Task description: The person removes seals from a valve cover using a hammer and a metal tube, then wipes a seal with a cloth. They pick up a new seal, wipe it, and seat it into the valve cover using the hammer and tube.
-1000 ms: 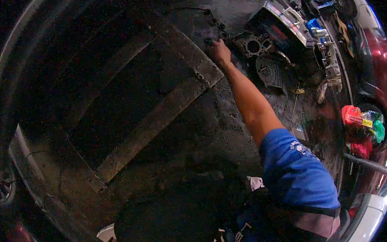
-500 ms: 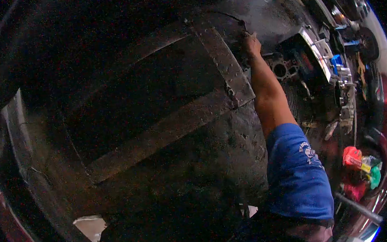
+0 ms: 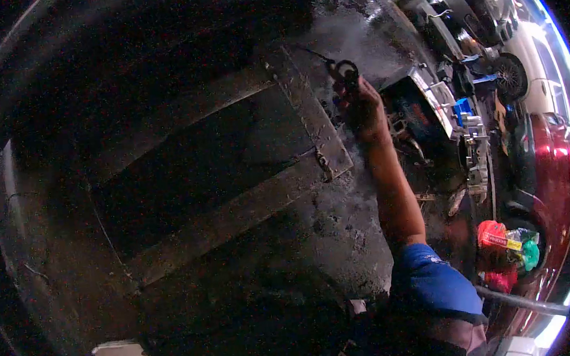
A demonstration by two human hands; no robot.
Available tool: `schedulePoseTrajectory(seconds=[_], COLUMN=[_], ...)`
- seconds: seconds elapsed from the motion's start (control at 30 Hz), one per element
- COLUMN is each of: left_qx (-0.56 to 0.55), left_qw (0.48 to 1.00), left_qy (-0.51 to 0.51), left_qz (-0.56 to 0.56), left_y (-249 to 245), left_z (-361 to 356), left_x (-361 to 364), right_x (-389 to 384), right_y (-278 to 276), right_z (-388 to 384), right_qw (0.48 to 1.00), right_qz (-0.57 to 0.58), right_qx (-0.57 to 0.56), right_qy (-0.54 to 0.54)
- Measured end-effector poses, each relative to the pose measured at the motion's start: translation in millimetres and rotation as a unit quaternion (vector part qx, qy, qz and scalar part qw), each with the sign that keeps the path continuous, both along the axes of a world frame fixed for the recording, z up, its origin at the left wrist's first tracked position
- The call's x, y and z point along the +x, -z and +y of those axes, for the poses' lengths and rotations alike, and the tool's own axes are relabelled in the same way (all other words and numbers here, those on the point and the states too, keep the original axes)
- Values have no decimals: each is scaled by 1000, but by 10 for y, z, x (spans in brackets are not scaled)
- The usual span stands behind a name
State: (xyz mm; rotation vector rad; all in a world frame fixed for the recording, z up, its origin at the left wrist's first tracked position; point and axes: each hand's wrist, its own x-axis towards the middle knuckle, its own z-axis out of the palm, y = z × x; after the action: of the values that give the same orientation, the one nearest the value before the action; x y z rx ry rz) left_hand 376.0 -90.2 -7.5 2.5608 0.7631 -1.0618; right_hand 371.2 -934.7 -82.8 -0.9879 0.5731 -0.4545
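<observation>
My right hand [image 3: 366,108], at the end of a blue-sleeved arm, is closed around a dark object with a round ring [image 3: 346,71] at its top; a thin dark piece reaches away from it to the upper left. The hand is above the dark, wet-looking floor, just right of the corner of a dirty metal frame [image 3: 302,96]. Partly hidden behind the wrist is a metal engine part [image 3: 398,127]. My left hand is out of sight.
To the right are a dark box with a pale edge [image 3: 419,107], metal parts [image 3: 476,153], red and green plastic bags [image 3: 494,235], and a grey bar [image 3: 522,301]. A red car [image 3: 555,163] and a white car with a dark wheel [image 3: 508,80] stand beyond.
My right hand has come down and nearer, and the ringed dark object in it shows more clearly. The view has shifted, with the floor frame and bags now further left.
</observation>
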Motion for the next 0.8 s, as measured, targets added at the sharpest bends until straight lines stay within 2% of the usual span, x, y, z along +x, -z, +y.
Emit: schedulePoseTrajectory(seconds=[0.07,0.17,0.23,0.27,0.3,0.33,0.43,0.53,0.6,0.7,0.8], left_qx=[-12,-35,-46,-44,-31,-10,40,46,21,-54,-149], left_qw=[1000,999,997,997,997,996,994,995,1000,983,940], left_qy=[8,21,41,52,65,79,99,66,16,-61,-156], left_qz=[-8,-26,-35,-38,-36,-27,35,61,-14,-166,-265], left_y=[144,305,389,392,342,316,225,413,522,1047,1109], left_z=[-95,-131,-131,-114,-175,-243,-664,-957,-965,-544,-281], left_x=[-22,-110,-201,-365,-620,-965,-1661,-2015,-2216,-2699,-2861], right_x=[28,52,44,19,61,224,834,1504,1846,1979,2046], right_y=[-74,-426,-720,-711,-873,-959,-1228,-1495,-1647,-1951,-2091], right_z=[99,393,574,592,669,708,941,1445,1895,3437,4777], right_qw=[994,999,998,995,981,975,956,910,867,780,670], right_qz=[-83,-17,-10,62,123,148,136,100,72,39,47], right_qx=[50,17,-41,-21,-54,-110,-256,-339,-378,-422,-429], right_qy=[-56,-27,-49,78,138,123,-55,-219,-318,-460,-604])
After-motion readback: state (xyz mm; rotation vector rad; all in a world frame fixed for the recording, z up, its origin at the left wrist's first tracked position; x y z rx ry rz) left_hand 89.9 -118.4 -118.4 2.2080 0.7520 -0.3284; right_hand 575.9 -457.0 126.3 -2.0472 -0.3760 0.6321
